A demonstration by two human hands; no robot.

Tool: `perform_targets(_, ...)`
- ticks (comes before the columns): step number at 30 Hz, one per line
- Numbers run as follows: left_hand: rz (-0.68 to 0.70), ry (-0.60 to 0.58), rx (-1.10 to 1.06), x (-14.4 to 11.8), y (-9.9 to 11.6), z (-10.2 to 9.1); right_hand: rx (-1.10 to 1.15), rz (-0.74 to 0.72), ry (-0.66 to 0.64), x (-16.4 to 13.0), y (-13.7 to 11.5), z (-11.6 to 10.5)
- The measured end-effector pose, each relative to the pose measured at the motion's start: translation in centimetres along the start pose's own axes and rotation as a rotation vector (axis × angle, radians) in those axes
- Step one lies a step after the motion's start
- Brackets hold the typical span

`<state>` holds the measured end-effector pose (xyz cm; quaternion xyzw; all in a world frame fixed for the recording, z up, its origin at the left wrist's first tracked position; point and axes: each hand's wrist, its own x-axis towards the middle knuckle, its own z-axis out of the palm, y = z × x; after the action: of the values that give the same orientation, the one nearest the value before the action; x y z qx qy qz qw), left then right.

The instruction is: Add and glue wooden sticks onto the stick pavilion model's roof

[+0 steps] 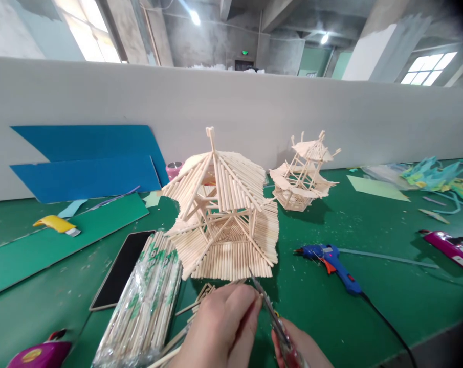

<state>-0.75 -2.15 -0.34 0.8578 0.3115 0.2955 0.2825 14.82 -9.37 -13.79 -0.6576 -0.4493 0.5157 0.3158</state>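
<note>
Down at the bottom, my right hand [298, 347] is clamped on a pair of metal scissors [271, 314], blades pointing up at the model. My left hand [221, 327] sits just beside them, fingertips pinched at the blades; can't tell what's between them. Left of that, a plastic-wrapped bundle of bamboo sticks [142, 306]. Behind it, the big pale stick pavilion [221, 209], blue glue gun [331, 260] to its right, smaller stick pavilion [304, 171] farther back.
</note>
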Motion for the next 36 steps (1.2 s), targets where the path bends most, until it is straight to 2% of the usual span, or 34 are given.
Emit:
perform_targets(3, -0.124, 0.005, -0.142, 0.2, -0.1, 0.0, -0.006, -0.023, 0.037, -0.5, -1.0, -0.7)
perform_targets(8, -0.363, -0.138, -0.536, 0.8, -0.3, -0.6, -0.048, -0.052, 0.093, -1.4, -2.8, -2.7)
perform_targets(11, -0.453, -0.223, -0.725, 1.0, -0.4, -1.1, -0.052, -0.035, 0.092, -1.3, -3.1, -3.5)
perform_targets(13, -0.485, -0.241, -0.777, 1.1, -0.5, -1.2, -0.061, -0.022, 0.087, -1.2, -2.9, -3.7)
perform_targets(15, -0.481, -0.238, -0.761, 1.0, -0.6, -1.1, -0.072, -0.011, 0.081, -1.1, -2.6, -3.7)
perform_targets(17, -0.419, -0.204, -0.626, 0.8, -0.7, -0.6, -0.081, -0.008, 0.074, -1.1, -2.3, -3.6)
perform_targets(21, -0.096, -0.006, -0.114, -0.1, -1.0, 0.8, -0.089, -0.035, 0.065, -1.5, -2.4, -3.2)
perform_targets(23, 0.001, 0.046, -0.012, -0.5, -1.0, 1.4, -0.1, -0.077, 0.052, -1.8, -2.6, -3.0)
perform_targets(24, -0.007, 0.044, -0.032, -0.6, -1.0, 1.5, -0.105, -0.094, 0.044, -1.9, -2.7, -3.0)
perform_targets(26, -0.132, 0.004, -0.183, -0.8, -0.9, 1.6, -0.116, -0.107, 0.032, -2.1, -2.9, -2.9)
perform_targets(29, -0.382, -0.129, -0.547, -0.5, -0.7, 1.1, -0.126, -0.095, 0.041, -2.0, -3.0, -3.3)
perform_targets(32, -0.525, -0.229, -0.839, -0.4, -0.7, 0.8, -0.142, -0.104, 0.051, -2.1, -2.9, -3.8)
perform_targets(34, -0.541, -0.223, -0.815, -0.5, -0.7, 0.8, -0.158, -0.111, 0.05, -2.1, -2.9, -4.0)
perform_targets(36, -0.454, -0.141, -0.583, -0.7, -0.7, 1.1, -0.171, -0.124, 0.045, -2.2, -2.8, -3.9)
